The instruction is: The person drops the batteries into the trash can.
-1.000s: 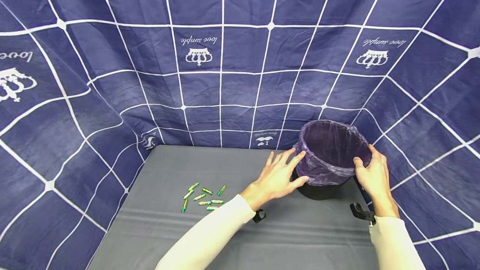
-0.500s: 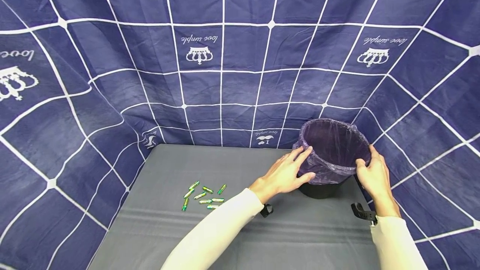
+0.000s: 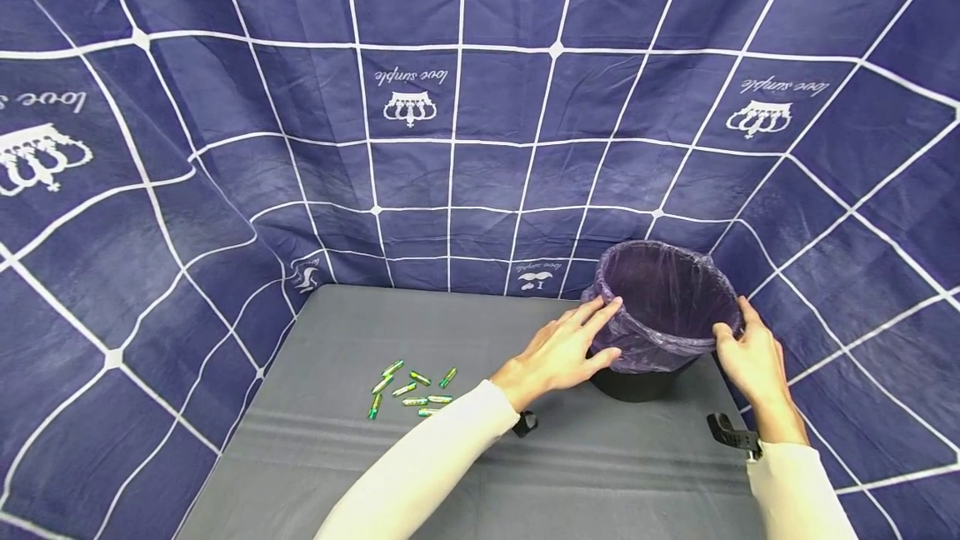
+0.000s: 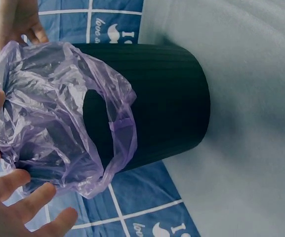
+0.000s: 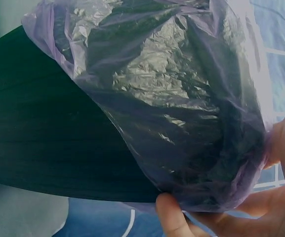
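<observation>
A black trash bin [image 3: 633,386] stands at the right rear of the grey table. A thin purple bag [image 3: 651,352] lines it and folds down over the outside of its rim. My left hand [image 3: 553,358] rests against the bag on the bin's left side, fingers spread and fairly straight. On the right side, my right hand [image 3: 756,361] holds the bag-covered rim, thumb over the inner edge and fingers outside. The right wrist view shows its fingers [image 5: 169,212] under the bag's edge. In the left wrist view the bag [image 4: 53,113] hangs unevenly over the dark bin wall.
Several green and yellow batteries [image 3: 408,390] lie loose on the grey table [image 3: 420,319] left of my left forearm. A blue cloth with white grid lines [image 3: 480,173] hangs behind and along both sides, close to the bin.
My left hand has slid slightly right along the bagged rim and stays against it. The right hand keeps its hold. The head view has shifted a little.
</observation>
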A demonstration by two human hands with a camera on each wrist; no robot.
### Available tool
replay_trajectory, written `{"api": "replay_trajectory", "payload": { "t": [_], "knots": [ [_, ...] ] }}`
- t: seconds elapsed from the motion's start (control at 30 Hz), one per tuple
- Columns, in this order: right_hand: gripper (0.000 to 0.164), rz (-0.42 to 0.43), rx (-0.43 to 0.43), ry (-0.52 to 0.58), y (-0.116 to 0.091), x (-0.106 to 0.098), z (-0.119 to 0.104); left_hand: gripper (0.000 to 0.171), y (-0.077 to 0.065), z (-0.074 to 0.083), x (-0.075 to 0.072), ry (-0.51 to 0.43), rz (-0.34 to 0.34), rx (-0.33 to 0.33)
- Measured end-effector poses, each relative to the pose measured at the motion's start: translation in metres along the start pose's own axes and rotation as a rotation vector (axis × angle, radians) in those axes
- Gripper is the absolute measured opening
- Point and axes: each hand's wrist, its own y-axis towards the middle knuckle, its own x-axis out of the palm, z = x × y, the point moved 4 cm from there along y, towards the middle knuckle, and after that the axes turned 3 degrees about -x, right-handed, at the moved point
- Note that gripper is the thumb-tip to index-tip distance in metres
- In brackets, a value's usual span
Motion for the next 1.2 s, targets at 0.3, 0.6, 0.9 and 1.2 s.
{"api": "replay_trajectory", "payload": {
  "t": [0.3, 0.6, 0.9, 1.2],
  "knots": [
    [0.076, -0.031, -0.009, -0.007, -0.004, 0.010, -0.012, 0.074, -0.014, -0.016, -0.009, 0.056, 0.044, -0.010],
    [0.076, -0.040, -0.061, -0.031, -0.009, 0.023, -0.030, 0.072, -0.033, -0.029, -0.020, 0.078, 0.064, -0.012],
    [0.078, -0.060, -0.063, 0.002, -0.019, 0.033, -0.045, 0.072, -0.051, -0.039, -0.032, 0.081, 0.089, -0.004],
    [0.080, -0.099, -0.119, 0.018, -0.026, 0.044, -0.062, 0.071, -0.070, -0.051, -0.042, 0.057, 0.095, -0.018]
  ]
}}
